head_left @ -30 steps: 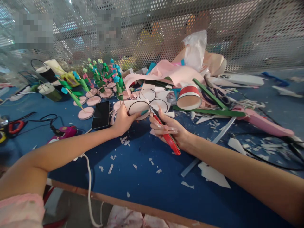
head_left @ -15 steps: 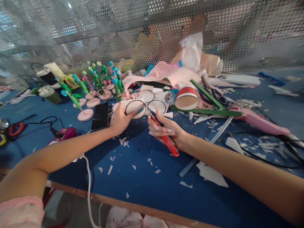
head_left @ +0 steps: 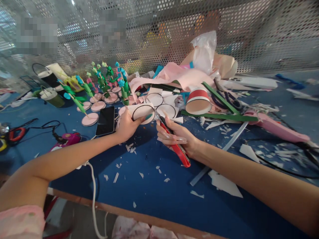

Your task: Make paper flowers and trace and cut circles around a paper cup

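Note:
My left hand (head_left: 127, 126) pinches the near left edge of a white paper piece (head_left: 140, 109) marked by a round black ring (head_left: 134, 117). Two more black-ringed white rounds (head_left: 166, 109) adjoin it on the right and behind. In my right hand (head_left: 178, 137) is a pair of red-handled pliers (head_left: 181, 156), fingers wrapped round the handles. The metal jaws point up and left and meet the right side of the held ring; whether they touch it I cannot tell. A red-and-white paper cup (head_left: 198, 102) lies on its side beyond my right hand.
Several green paper stems on pink round bases (head_left: 90, 119) stand at left, beside a black phone (head_left: 105, 121). Pink sheets (head_left: 171, 76) pile up behind. A pink glue gun (head_left: 279, 127) lies right, a purple tool (head_left: 67, 139) left. White scraps litter the blue table (head_left: 149, 186).
The view has shifted slightly. Both hands keep their grip, and the pliers' handle ends sit a little farther right and lower.

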The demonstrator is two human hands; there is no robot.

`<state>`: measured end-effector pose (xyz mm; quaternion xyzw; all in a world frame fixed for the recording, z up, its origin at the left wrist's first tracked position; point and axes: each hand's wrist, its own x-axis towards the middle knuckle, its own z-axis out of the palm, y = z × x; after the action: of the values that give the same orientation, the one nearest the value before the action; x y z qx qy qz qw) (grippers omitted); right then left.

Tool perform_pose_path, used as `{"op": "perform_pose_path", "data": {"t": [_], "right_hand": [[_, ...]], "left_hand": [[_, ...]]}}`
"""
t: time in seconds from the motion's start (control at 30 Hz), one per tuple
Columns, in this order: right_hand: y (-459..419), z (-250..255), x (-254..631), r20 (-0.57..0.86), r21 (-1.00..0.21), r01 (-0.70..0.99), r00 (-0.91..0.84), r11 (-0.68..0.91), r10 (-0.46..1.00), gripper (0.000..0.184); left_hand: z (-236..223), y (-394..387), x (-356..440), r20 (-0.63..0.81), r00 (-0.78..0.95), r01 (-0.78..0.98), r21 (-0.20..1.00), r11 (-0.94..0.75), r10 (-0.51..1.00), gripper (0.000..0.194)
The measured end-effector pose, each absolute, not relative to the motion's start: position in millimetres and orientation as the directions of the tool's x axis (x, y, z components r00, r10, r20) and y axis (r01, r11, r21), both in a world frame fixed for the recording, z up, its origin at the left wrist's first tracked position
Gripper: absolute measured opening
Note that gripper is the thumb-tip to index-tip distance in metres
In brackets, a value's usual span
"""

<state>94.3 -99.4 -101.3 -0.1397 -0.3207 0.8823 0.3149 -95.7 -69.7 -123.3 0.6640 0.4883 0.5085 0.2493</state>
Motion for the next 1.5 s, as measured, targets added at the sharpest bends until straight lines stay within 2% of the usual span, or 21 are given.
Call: {"op": "perform_pose_path", "data": {"t": [0.13,0.37,0.97,1.07,1.2,1.5], "right_hand": [[-99,-101,94,-0.054,-0.666,-0.457,-0.759,-0.590,0.649,0.042],[-98,-101,95,-0.058,-0.684,-0.453,-0.747,-0.572,0.662,0.035],[-99,-101,95,-0.036,-0.693,-0.443,-0.766,-0.569,0.642,0.036],[-100,-103,95,-0.019,-0.717,-0.432,-0.773,-0.547,0.634,0.037],[-101,-105,92,0.008,-0.753,-0.428,-0.765,-0.499,0.644,0.039],[-96,-99,93,-0.072,-0.678,-0.500,-0.684,-0.539,0.726,0.047]], "left_hand": [[-122,-70,-95,0.441,0.062,0.374,0.822,-0.430,0.896,0.046],[-124,-70,-96,0.442,0.052,0.410,0.808,-0.423,0.895,0.046],[-122,-73,-95,0.452,0.036,0.430,0.798,-0.422,0.891,0.042],[-121,-76,-93,0.453,0.055,0.450,0.784,-0.427,0.890,0.037],[-121,-80,-91,0.366,0.168,0.482,0.779,-0.401,0.915,0.024],[-121,-74,-92,0.371,0.025,0.528,0.784,-0.328,0.928,0.040]]}}
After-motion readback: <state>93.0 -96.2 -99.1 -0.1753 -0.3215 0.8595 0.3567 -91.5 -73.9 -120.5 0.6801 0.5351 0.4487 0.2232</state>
